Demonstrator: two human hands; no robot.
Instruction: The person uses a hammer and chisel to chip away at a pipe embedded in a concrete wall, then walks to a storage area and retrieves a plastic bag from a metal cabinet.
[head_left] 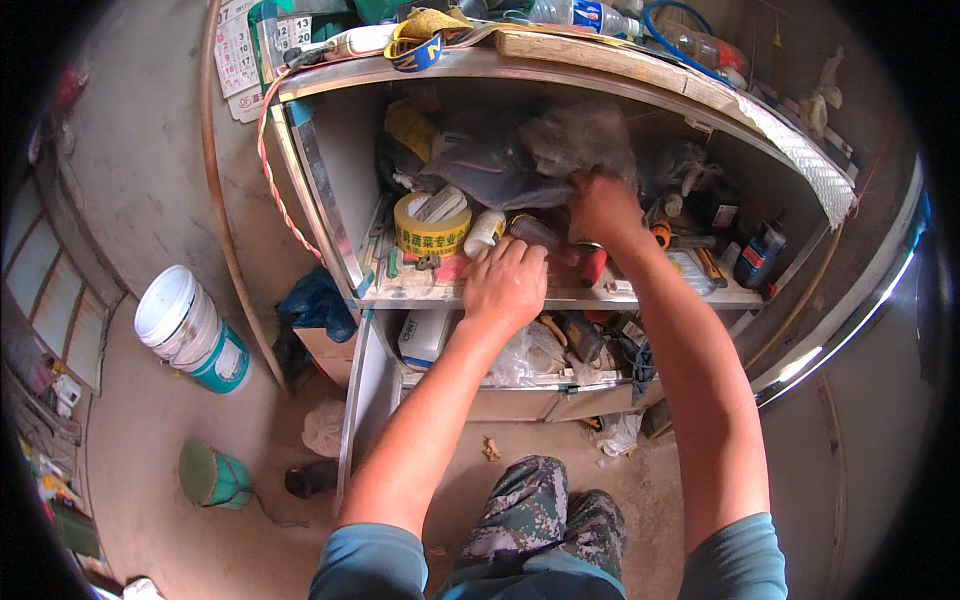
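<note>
My left hand [507, 284] is at the front of the open cabinet shelf [440, 291], its fingers bent and close together. Their tips are hidden, so what they hold, if anything, does not show. Just beyond them lie a small white bottle [485, 232] and a dark see-through bottle [536, 230]. Deeper in, my right hand [606, 212] is closed at the lower edge of a crumpled clear plastic bag [585, 138]. A red cylindrical thing [593, 265] lies below that hand. Left of both hands is a wide roll of yellow tape [432, 238] with white pieces inside its ring.
Right on the shelf stand a dark blue bottle [757, 255] and orange-handled tools [711, 267]. A lower compartment holds a white box [426, 336] and loose items. A wooden strip [590, 58] edges the cabinet top. Buckets [205, 330] stand on the floor at left.
</note>
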